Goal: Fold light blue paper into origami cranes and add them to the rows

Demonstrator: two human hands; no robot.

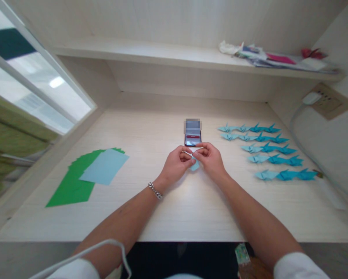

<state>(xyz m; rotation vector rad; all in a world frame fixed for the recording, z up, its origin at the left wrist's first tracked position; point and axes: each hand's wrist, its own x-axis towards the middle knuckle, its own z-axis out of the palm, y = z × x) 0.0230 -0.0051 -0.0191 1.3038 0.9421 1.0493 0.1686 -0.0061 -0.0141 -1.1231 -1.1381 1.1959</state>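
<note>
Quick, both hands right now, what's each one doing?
Left hand: closed, fingers pinching the light blue paper.
Right hand: closed, fingers pinching the same paper.

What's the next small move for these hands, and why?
Probably crease the small light-blue paper a bit further: the left hand and right hand both pinch it, and its visible part is a small plain piece, unlike the pointed blue paper cranes lined up on the right. The hands hide the exact fold.
</note>
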